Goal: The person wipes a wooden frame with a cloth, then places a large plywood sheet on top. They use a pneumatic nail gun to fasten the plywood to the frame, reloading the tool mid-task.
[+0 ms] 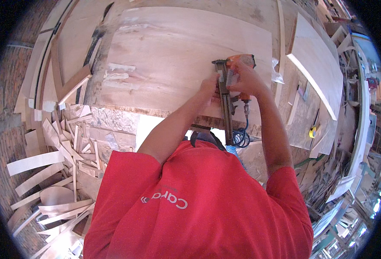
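An orange and black nail gun (225, 103) is held over the near right part of a large pale plywood sheet (169, 47). Its long dark magazine points back toward my body. My right hand (245, 80) is closed around the orange body. At the other side, my left hand (209, 88) is closed against the magazine near its far end; the fingertips are partly hidden. From the handle's lower end a blue coiled air hose (241, 139) hangs down by the near edge of the sheet.
Many curved wood strips (37, 166) and offcuts are heaped at the lower left. A white-edged board (317, 69) lies at the right. Near it are a yellow tape measure (312, 132) and a flat-bladed tool (303, 92). A wooden strip (75, 83) stands left of the sheet.
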Demonstrator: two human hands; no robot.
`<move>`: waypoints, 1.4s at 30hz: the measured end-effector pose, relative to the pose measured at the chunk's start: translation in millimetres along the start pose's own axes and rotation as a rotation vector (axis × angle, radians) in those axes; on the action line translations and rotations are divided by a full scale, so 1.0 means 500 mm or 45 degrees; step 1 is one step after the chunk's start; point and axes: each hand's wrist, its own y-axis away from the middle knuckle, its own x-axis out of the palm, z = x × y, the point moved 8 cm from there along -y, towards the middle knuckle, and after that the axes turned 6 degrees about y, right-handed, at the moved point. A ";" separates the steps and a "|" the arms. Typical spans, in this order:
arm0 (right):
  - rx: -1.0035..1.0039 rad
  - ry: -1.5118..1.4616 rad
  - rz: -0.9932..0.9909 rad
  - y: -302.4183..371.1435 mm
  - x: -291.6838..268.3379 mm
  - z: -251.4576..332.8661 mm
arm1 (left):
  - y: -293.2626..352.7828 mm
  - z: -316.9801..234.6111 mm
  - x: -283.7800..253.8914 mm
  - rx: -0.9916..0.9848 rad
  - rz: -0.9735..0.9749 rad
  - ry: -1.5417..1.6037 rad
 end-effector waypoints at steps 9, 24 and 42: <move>0.169 -1.055 -0.090 0.142 0.034 -0.082 | -0.052 -0.022 -0.023 0.488 -0.198 -0.515; -0.070 -0.493 -0.085 0.136 0.008 -0.035 | -0.063 -0.027 0.009 0.195 -0.053 -0.023; -0.098 0.607 0.250 -0.051 0.072 0.039 | -0.035 -0.033 -0.006 0.296 -0.128 0.030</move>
